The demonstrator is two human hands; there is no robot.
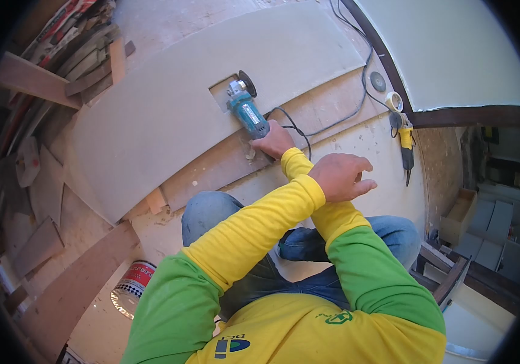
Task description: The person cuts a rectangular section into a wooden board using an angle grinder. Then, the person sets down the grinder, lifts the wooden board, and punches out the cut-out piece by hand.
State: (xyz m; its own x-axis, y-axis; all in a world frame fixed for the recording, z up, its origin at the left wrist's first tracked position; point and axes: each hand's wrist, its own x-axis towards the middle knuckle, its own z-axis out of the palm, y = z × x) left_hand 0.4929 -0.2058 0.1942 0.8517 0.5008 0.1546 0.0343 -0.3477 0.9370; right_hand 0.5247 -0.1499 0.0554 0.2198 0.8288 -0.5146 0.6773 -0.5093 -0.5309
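1. Dusty, pale floor [357, 142] of a cluttered workspace, with wood offcuts [90, 67] heaped at the left edge.
2. Large curved panel [151, 115], off-white, lying over brownish boards [211, 173]; a rectangular cutout [219, 92] opens in it.
3. Teal angle grinder [249, 116], its head and black disc [246, 84] at the cutout and its rear end toward the person; a dark cord [339, 128] loops to the right.
4. Right hand [275, 142]: fingers closed around the grinder's rear end.
5. Left hand [342, 177]: crossed over the right forearm, fingers loosely curled, thumb and index finger apart, gripping nothing visible.
6. Right of the panel: grey disc [378, 81], tape roll [394, 102] and yellow-and-black tool [406, 145], near each other.
7. Lower left: red-and-white can [134, 285] beside a curved brown board [81, 288].
8. Person seated, 2 jeans-clad knees [208, 215] raised, sleeves yellow and green.
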